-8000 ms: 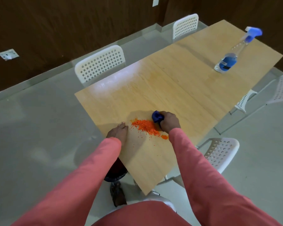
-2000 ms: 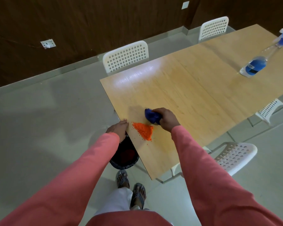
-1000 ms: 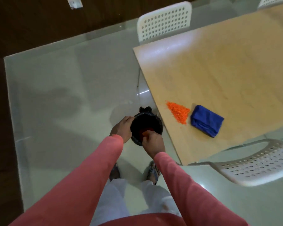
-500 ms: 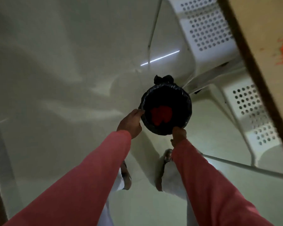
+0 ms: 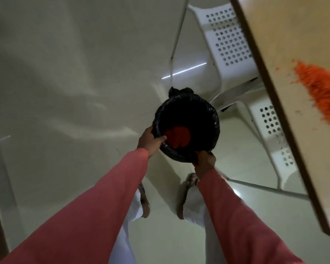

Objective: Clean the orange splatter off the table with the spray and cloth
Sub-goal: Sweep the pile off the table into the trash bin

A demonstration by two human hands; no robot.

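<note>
head | left hand (image 5: pixel 148 142) grip closed on bin (image 5: pixel 187 111) rim | right hand (image 5: pixel 205 160) grip likewise

view straight down past table edge. left hand (image 5: pixel 150 141) grips near-left rim of black-lined bin (image 5: pixel 187 128), thumb hooked inside; right hand (image 5: pixel 205 159) clasps near rim. orange-red patch (image 5: pixel 177 137) lies at bin bottom. bag knot sticks out at far rim. wooden table (image 5: pixel 286 44) fills right side, orange splatter (image 5: pixel 320 90) heaped near its edge. white perforated chair (image 5: pixel 229 40) under table. sandalled feet on pale floor (image 5: pixel 65 73).
</note>
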